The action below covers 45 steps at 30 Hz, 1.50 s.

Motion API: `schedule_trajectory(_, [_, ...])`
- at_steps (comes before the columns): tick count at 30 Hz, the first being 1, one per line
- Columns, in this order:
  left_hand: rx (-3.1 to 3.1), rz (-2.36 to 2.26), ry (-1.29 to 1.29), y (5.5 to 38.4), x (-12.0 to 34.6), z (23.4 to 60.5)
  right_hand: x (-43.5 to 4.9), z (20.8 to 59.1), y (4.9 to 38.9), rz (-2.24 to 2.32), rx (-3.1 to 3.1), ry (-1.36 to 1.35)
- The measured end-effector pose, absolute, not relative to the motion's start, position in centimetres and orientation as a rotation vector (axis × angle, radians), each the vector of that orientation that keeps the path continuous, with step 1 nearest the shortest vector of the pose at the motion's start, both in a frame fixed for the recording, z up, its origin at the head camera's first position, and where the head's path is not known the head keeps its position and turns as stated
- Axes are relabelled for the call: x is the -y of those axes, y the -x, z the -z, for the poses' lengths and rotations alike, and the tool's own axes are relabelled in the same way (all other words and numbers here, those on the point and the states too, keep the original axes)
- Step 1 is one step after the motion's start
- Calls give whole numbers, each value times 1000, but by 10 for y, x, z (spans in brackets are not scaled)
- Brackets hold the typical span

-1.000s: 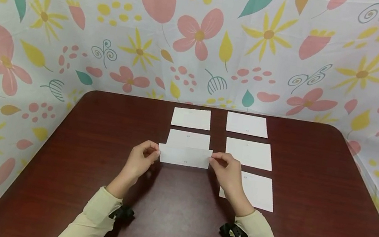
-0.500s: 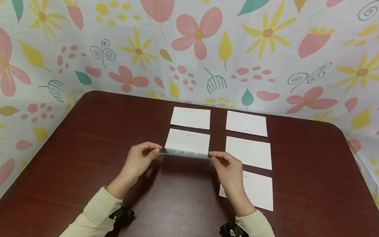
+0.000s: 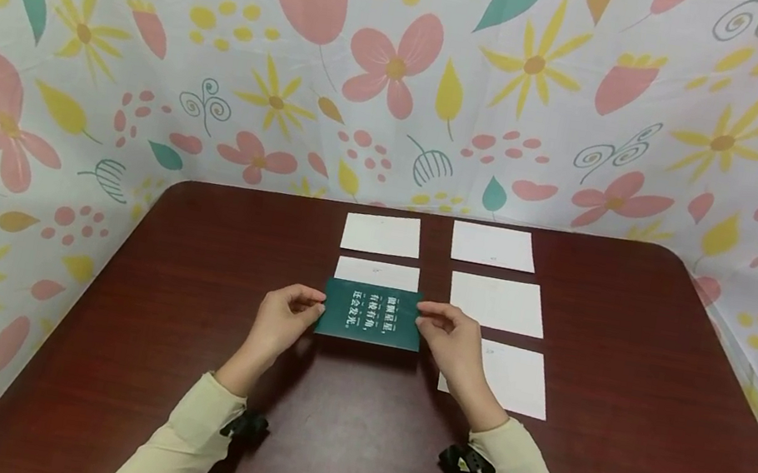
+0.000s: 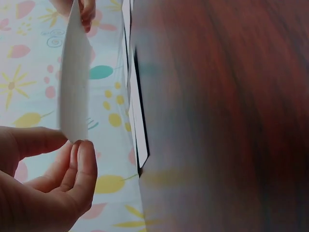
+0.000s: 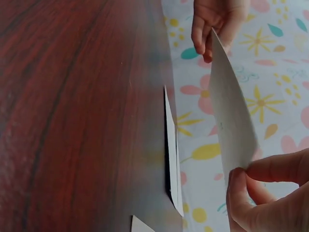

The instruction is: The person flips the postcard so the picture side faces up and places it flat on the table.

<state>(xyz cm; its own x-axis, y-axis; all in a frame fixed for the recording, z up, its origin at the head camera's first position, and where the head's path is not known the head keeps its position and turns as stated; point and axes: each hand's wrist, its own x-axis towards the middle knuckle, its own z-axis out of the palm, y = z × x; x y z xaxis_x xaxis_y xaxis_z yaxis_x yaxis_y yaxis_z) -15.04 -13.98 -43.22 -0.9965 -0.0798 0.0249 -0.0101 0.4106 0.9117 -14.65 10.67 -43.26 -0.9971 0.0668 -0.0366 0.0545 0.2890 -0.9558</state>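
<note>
A dark green card (image 3: 371,314) with white printed characters is held up off the table between both hands. My left hand (image 3: 281,325) pinches its left end between thumb and fingers, and my right hand (image 3: 456,350) pinches the right end. Both wrist views show the card's pale underside (image 4: 75,82), slightly bowed in the left one. Just beyond it lies a white card (image 3: 377,272), its near part hidden behind the green face. Another white card (image 3: 514,379) lies on the table, partly covered by the right hand and wrist.
Further white cards lie flat on the dark reddish table (image 3: 341,450): one at the back left (image 3: 383,235), a back right card (image 3: 494,247) and a middle right card (image 3: 497,304). A flower-patterned cloth (image 3: 381,135) hangs behind the table and along its sides.
One second ago the held card showed its white side; half a second ago it was edge-on. Now its green printed face is toward the head view. The hands have hardly shifted.
</note>
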Motion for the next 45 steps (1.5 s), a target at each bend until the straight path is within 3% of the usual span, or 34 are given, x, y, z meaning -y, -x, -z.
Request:
schedule_trajectory(11, [2869,1338,156,149,141,433,-106,436,145,-1652,2776,-37])
schedule_trajectory(22, [3175,1067,230,151,140,435,-102,441,148,-1399,2980,-229])
schedule_trajectory(45, [3266,1005,277,162,140,440,-93,440,157,-1197,3106,-278])
